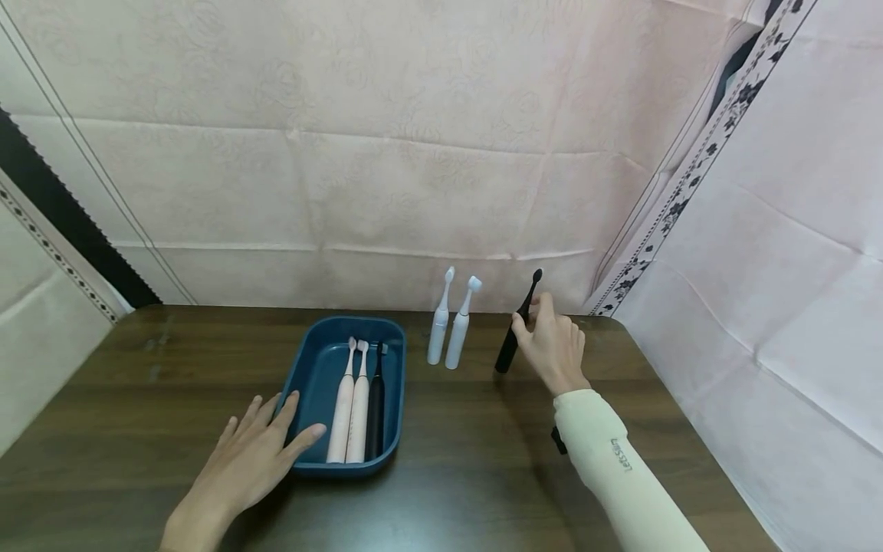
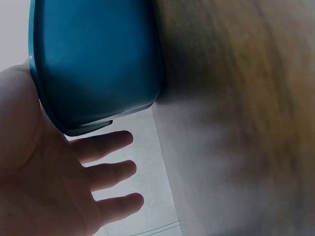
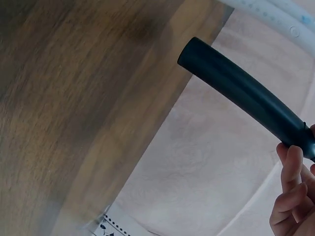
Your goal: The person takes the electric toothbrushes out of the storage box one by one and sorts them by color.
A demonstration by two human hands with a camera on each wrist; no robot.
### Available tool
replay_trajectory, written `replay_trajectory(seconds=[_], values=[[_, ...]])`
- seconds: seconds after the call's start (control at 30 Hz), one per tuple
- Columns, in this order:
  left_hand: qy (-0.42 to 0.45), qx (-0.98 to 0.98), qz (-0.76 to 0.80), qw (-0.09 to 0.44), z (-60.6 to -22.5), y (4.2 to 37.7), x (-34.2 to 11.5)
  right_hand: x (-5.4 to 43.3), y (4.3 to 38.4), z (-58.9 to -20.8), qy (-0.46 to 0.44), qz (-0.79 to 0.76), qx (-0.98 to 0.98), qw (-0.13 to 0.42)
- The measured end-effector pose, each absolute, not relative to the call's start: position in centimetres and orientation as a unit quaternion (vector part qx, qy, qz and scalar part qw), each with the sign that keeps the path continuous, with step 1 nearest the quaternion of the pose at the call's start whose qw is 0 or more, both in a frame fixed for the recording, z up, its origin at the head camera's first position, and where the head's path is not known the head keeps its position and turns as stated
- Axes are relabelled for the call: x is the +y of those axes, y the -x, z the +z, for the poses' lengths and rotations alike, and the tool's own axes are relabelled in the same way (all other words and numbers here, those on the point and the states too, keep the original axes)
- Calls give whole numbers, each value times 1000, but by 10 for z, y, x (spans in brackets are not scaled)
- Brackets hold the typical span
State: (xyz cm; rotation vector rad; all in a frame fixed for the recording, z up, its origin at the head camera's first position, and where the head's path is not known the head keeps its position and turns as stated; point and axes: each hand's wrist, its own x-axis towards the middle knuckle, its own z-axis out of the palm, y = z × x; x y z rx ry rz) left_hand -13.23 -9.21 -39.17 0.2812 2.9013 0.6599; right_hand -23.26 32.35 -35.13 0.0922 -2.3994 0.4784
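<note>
My right hand (image 1: 556,345) pinches a black electric toothbrush (image 1: 507,351) near the top of its handle, at the back right of the table. The toothbrush leans, with its brush head up; the right wrist view shows the black handle (image 3: 241,88) reaching out past the fingertips. My left hand (image 1: 248,456) lies at the near left corner of a blue tray (image 1: 402,383), fingers spread and fairly straight along its side, thumb over the rim. In the tray lie two white electric toothbrushes (image 1: 341,414) and a black one (image 1: 375,406), side by side.
Between the tray and my right hand, two pale blue electric toothbrushes (image 1: 438,330) stand upright near the table's back edge. The brown wooden table (image 1: 469,475) meets a cream patterned cloth (image 1: 414,192) behind, with more white cloth (image 1: 793,268) along the right side.
</note>
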Motion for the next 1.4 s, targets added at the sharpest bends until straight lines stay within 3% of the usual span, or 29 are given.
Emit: replay_trajectory(seconds=[1.4], values=[[-100,967,227,63,-392,130,-92,323,230,-372,-19,162,-936,313]])
